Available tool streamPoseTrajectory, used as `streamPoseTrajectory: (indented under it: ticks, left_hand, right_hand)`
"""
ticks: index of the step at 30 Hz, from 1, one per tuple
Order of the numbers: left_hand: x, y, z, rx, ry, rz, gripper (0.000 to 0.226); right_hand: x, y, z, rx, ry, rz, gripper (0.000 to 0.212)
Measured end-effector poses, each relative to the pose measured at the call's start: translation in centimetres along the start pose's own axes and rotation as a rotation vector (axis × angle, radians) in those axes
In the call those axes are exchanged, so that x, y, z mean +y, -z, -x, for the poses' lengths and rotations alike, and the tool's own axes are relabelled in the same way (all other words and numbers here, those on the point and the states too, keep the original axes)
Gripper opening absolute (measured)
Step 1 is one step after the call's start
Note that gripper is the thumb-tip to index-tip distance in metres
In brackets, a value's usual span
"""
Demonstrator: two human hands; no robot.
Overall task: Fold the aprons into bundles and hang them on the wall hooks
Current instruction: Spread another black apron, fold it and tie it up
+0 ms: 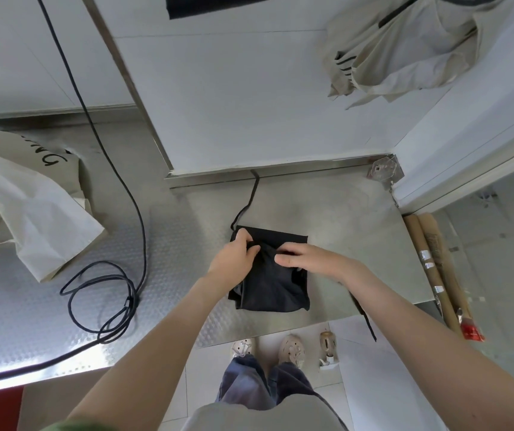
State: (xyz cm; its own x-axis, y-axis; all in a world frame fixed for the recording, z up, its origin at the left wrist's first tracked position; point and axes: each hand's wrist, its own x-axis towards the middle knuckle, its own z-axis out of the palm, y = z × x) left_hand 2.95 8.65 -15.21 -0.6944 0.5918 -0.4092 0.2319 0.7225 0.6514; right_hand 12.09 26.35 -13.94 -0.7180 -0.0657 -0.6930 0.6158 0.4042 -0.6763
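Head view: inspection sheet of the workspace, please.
Surface: steel counter, embossed at left.
Job's things: black apron folded roughly square on the counter, strap trailing toward the wall; beige apron crumpled at left; second beige apron hanging on the wall, hook hidden.
Clutter: taped cardboard rolls at the counter's right edge.
Hands: left hand grips the black apron's far left corner; right hand presses on it.
Cables: black cable down the wall, coiled on the counter.
Surroundings: white tiled wall; bottle on the floor.
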Motion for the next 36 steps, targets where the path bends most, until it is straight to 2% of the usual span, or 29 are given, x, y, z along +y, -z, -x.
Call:
streamPoseTrajectory:
  ticks: [2,5,9,11,15,18,21,24,26,28,30,32,34,36]
  left_hand:
    - [0.0,-0.2,-0.1,0.0,0.004,-0.015,0.017]
    - [0.0,-0.6,-0.2,0.01,0.0,-0.019,0.021]
    - [0.0,-0.6,-0.8,0.076,-0.038,-0.236,0.057]
    - [0.1,-0.4,-1.4,0.027,-0.037,-0.341,0.066]
    - [-0.3,-0.5,-2.8,-0.102,-0.061,-0.394,0.06]
    - [-0.4,-0.7,-2.9,-0.03,-0.084,-0.275,0.046]
    - [-0.6,-0.4,-2.4,0.177,-0.057,0.021,0.035]
    - [-1.5,1.0,-1.6,0.32,0.105,0.285,0.047]
    - [-2.3,2.0,-1.2,0.349,0.218,0.366,0.061]
    - [-3.4,2.9,-1.1,0.375,0.361,0.423,0.064]
    - [-4.5,3.3,-1.5,0.333,0.469,0.386,0.046]
    - [-5.2,3.3,-1.4,0.214,0.432,0.242,0.027]
    - [-5.4,3.0,-0.9,0.105,0.357,0.175,0.026]
    - [-5.5,2.7,-0.2,0.022,0.297,0.121,0.035]
  right_hand:
    - [0.5,0.0,-0.5,0.044,-0.03,0.121,0.035]
    - [0.9,-0.1,-0.8,0.152,-0.047,0.183,0.035]
    - [1.1,-0.2,-1.3,0.284,-0.039,0.149,0.027]
    - [1.3,-0.4,-1.6,0.311,-0.021,0.153,0.027]
    - [1.6,-0.7,-2.1,0.311,0.055,0.206,0.031]
    - [1.8,-0.9,-2.8,0.339,0.089,0.291,0.022]
    - [1.8,-1.1,-3.2,0.379,0.085,0.336,0.021]
    - [1.7,-1.0,-3.8,0.456,0.075,0.365,0.022]
    - [1.5,-0.8,-4.0,0.505,0.057,0.375,0.023]
    - [1.3,-0.6,-4.3,0.531,0.037,0.374,0.025]
    - [1.1,-0.3,-4.5,0.544,0.006,0.38,0.026]
    - [0.8,0.0,-4.8,0.56,-0.03,0.378,0.026]
    - [0.5,0.3,-5.0,0.581,-0.071,0.363,0.025]
    - [0.3,0.3,-5.1,0.596,-0.088,0.358,0.025]
